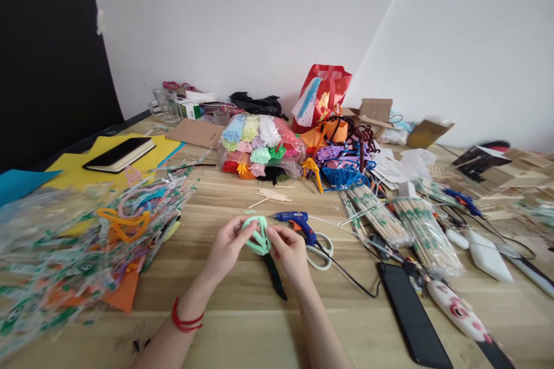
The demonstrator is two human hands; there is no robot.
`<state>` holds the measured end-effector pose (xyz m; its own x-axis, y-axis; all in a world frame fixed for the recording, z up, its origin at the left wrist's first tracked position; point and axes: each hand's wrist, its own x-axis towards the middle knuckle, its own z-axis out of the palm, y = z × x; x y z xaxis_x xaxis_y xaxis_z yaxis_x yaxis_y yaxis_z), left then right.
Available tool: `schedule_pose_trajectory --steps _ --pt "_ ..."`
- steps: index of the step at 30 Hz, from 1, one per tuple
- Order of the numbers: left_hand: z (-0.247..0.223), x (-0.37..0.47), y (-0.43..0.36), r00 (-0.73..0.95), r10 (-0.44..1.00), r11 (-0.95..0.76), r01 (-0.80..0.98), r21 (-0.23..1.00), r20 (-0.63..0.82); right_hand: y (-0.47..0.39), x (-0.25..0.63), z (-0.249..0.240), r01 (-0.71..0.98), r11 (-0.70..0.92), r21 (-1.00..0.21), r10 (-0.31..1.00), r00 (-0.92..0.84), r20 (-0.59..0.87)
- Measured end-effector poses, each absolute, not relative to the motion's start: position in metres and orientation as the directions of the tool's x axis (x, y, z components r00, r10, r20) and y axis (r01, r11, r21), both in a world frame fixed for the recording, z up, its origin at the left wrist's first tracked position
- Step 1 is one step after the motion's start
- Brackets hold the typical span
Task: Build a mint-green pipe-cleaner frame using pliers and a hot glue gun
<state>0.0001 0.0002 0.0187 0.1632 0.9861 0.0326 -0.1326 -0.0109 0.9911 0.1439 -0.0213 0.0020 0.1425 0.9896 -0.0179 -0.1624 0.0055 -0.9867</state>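
Between my two hands is a light-green pipe cleaner shape (pixel 259 237), bent into several curved loops. My left hand (pixel 228 245) pinches its left side, thumb in front. On the other side, my right hand (pixel 289 251) has thumb and fingertips closed on its right edge. A black pointed object (pixel 275 278), perhaps a knife blade or sheath, lies on the table just below the shape. Right behind my right hand rests a blue glue gun (pixel 298 223) with an orange trigger. White scissor handles (pixel 322 253) show beside it.
Plastic strips and wrappers (pixel 86 259) heap on the left. A bag of coloured pipe cleaners (pixel 262 147) stands behind my hands. Bundled wooden sticks (pixel 426 236), a black phone (pixel 409 314) and the glue gun's cord (pixel 350 279) lie to the right.
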Motion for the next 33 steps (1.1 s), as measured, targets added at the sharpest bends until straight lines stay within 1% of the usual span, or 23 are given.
schedule_pose_trajectory --steps 4,10,13,17,21,23,26,31,33 --pt "0.018 -0.001 0.002 0.151 0.988 0.0 -0.116 0.993 0.017 -0.024 0.144 0.007 -0.203 -0.03 -0.979 0.996 0.071 -0.045" --pt "0.019 -0.002 0.003 0.114 0.993 -0.02 -0.051 0.998 0.026 -0.024 0.142 0.006 -0.387 -0.165 -0.907 0.986 -0.028 -0.167" --pt "0.021 -0.002 0.002 0.139 0.99 -0.001 -0.063 0.998 0.01 -0.023 0.141 0.004 -0.442 -0.185 -0.877 0.981 -0.027 -0.193" --pt "0.024 -0.002 0.002 0.14 0.99 0.001 -0.075 0.997 0.01 -0.023 0.14 0.002 -0.465 -0.182 -0.867 0.979 -0.006 -0.203" --pt "0.027 -0.005 0.002 0.182 0.983 0.029 -0.072 0.997 -0.015 -0.024 0.14 0.002 -0.412 -0.154 -0.898 0.985 0.002 -0.171" --pt "0.027 -0.006 0.002 0.217 0.976 0.035 -0.043 0.998 -0.025 -0.025 0.139 0.004 -0.356 -0.135 -0.925 0.99 -0.001 -0.144" --pt "0.026 -0.007 0.002 0.222 0.975 0.021 0.011 1.0 -0.023 -0.027 0.138 0.007 -0.26 -0.115 -0.959 0.993 -0.009 -0.117" --pt "0.02 -0.008 0.005 0.155 0.988 -0.012 0.065 0.998 0.002 -0.023 0.143 0.005 -0.133 -0.07 -0.989 0.997 0.008 -0.071" --pt "0.016 -0.012 0.009 0.085 0.996 0.002 0.064 0.998 -0.007 -0.02 0.153 0.001 -0.037 -0.009 -0.999 0.995 0.103 -0.013"
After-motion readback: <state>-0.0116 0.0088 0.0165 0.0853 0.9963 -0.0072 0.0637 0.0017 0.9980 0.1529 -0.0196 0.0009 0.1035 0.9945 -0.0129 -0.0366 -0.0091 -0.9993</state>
